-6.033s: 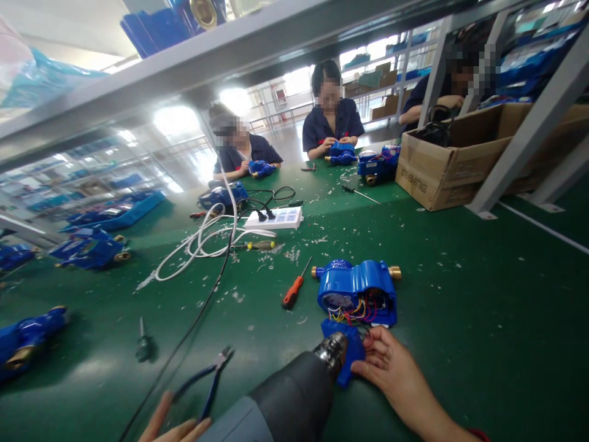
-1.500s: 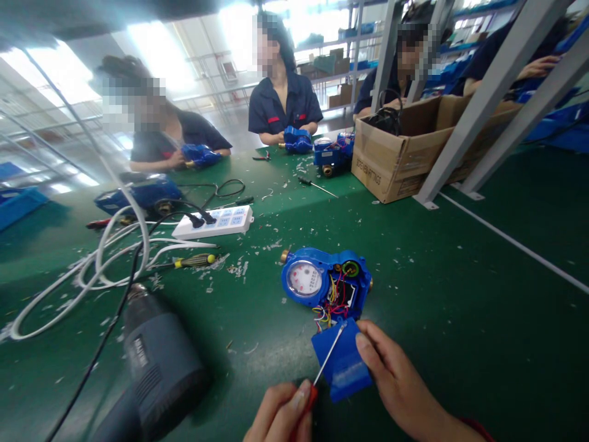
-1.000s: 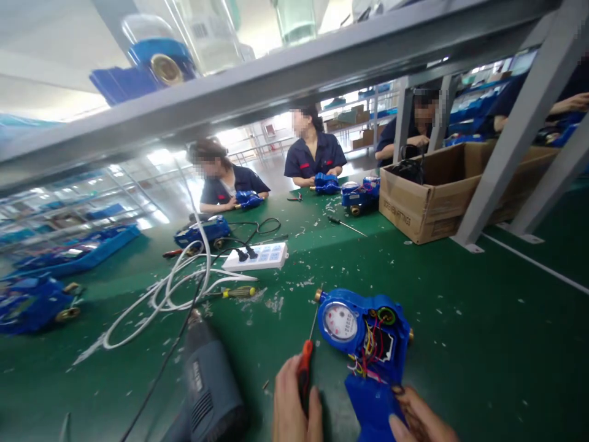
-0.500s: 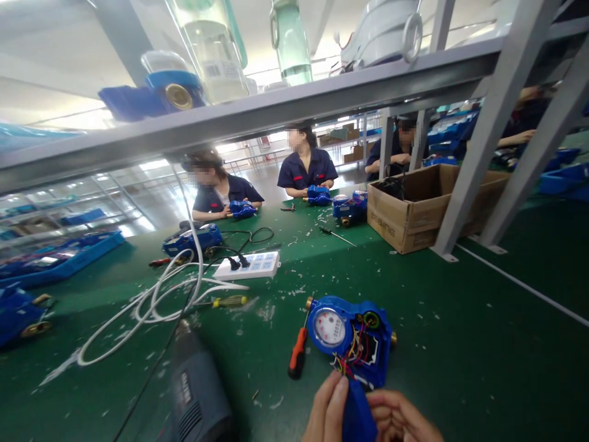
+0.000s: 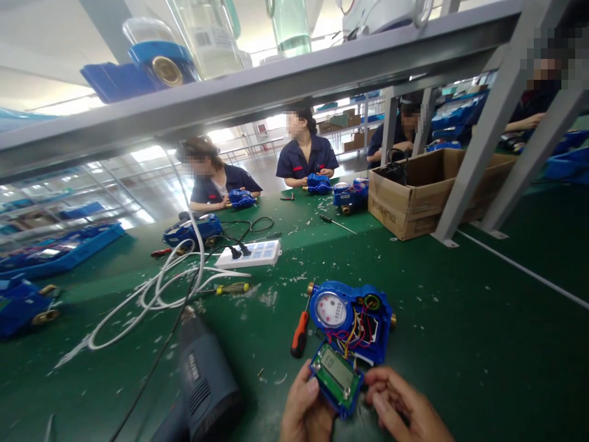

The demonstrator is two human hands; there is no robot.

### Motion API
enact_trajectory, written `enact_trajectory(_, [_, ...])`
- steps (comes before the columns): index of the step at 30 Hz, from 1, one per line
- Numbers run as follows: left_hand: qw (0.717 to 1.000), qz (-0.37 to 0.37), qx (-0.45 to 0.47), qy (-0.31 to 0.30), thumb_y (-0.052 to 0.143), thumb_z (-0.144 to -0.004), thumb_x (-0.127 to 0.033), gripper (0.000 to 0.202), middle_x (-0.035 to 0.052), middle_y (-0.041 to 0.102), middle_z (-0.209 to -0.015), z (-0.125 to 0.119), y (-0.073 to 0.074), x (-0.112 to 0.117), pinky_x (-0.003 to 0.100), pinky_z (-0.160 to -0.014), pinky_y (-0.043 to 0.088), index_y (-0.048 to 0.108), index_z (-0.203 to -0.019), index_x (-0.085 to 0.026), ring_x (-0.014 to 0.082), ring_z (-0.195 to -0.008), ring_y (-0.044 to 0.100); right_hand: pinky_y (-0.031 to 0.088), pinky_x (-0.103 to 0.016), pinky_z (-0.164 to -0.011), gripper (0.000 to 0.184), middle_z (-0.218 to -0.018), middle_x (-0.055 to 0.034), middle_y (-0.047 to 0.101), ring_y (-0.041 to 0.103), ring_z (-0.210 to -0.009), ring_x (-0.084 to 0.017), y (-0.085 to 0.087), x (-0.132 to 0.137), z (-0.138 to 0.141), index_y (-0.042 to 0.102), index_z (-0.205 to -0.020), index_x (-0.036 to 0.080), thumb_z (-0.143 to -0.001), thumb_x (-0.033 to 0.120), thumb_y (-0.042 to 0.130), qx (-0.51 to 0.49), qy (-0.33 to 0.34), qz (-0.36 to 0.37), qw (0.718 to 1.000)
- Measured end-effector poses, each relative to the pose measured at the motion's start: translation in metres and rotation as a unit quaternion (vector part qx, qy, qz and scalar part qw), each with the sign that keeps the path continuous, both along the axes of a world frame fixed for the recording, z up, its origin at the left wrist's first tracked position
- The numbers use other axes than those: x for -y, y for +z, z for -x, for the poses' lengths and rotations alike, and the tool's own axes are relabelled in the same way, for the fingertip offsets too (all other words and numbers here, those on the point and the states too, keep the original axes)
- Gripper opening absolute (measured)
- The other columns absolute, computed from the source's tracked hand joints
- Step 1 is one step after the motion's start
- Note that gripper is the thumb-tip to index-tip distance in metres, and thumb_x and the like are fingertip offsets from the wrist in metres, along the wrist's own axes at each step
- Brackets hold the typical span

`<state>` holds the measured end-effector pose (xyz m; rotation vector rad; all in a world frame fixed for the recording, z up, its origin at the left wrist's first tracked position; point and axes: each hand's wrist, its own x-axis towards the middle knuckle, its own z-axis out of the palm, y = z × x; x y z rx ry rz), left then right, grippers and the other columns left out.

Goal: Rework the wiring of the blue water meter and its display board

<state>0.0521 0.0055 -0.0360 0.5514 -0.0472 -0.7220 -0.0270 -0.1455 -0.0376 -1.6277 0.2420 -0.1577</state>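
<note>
Screen panel (image 5: pixel 338 376) just flipped face up, so its display side is open to view from here. Left hand (image 5: pixel 306 402) clamped on it; right hand (image 5: pixel 401 404) half-curled by its right edge, contact unclear. 1 opened meter (image 5: pixel 350 306) just beyond, screwdriver (image 5: pixel 299 334) beside it.

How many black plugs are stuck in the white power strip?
2: the left plug and the right plug, side by side in the left half of the power strip. None looks hidden.
</note>
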Motion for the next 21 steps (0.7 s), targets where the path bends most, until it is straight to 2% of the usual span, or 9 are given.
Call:
enact_trajectory(4, [0.999, -0.001, 0.023, -0.028, 0.056, -0.075, -0.029, 0.033, 0.0124, 0.062, -0.106, 0.007, -0.002, 0.005, 0.043, -0.096, 0.037, 0.062, -0.104, -0.016, 0.0270, -0.105, 0.054, 0.045, -0.027, -0.057, 0.040, -0.074, -0.0047, 0.059, 0.054, -0.062, -0.015, -0.003, -0.004, -0.002, 0.055, -0.094, 0.017, -0.081, 0.055, 0.048, -0.010, 0.035, -0.085, 0.996])
enact_trajectory(7, [0.998, -0.016, 0.053, -0.030, 0.054, -0.076, -0.034, 0.034, 0.0129, 0.063, -0.105, 0.013, -0.005, 0.009, 0.044, -0.099, 0.033, 0.064, -0.102, -0.014, 0.0283, -0.108, 0.052, 0.046, -0.028, -0.061, 0.041, -0.080, -0.0060, 0.059, 0.055, -0.066, -0.017, 0.000, -0.004, -0.001, 0.055, -0.095, 0.019, -0.078, 0.056, 0.053, -0.004, 0.044, -0.118, 0.992])
enact_trajectory(13, [0.987, -0.112, 0.115, -0.030, 0.062, -0.071, -0.033, 0.038, 0.0122, 0.064, -0.103, 0.019, -0.013, 0.010, 0.047, -0.103, 0.026, 0.064, -0.104, -0.015, 0.0304, -0.108, 0.052, 0.047, -0.032, -0.071, 0.036, -0.080, -0.0044, 0.058, 0.054, -0.070, -0.017, 0.000, 0.003, -0.001, 0.053, -0.097, 0.022, -0.076, 0.050, 0.060, -0.023, 0.034, -0.125, 0.991])
enact_trajectory(18, [0.983, -0.135, 0.115, -0.043, 0.064, -0.070, -0.034, 0.043, 0.0131, 0.062, -0.107, 0.017, -0.018, 0.007, 0.048, -0.102, 0.027, 0.061, -0.108, -0.013, 0.0309, -0.108, 0.051, 0.046, -0.034, -0.077, 0.031, -0.083, -0.0039, 0.058, 0.052, -0.070, -0.017, 0.000, 0.004, -0.002, 0.051, -0.099, 0.022, -0.079, 0.045, 0.059, -0.027, 0.049, -0.133, 0.990])
enact_trajectory(21, [0.980, -0.158, 0.115, -0.026, 0.066, -0.068, -0.035, 0.049, 0.0128, 0.060, -0.111, 0.018, -0.020, 0.009, 0.046, -0.102, 0.028, 0.059, -0.111, -0.014, 0.0308, -0.109, 0.050, 0.045, -0.034, -0.078, 0.026, -0.079, -0.0022, 0.056, 0.050, -0.068, -0.015, 0.002, 0.005, -0.002, 0.051, -0.096, 0.023, -0.080, 0.042, 0.059, -0.034, 0.055, -0.135, 0.989])
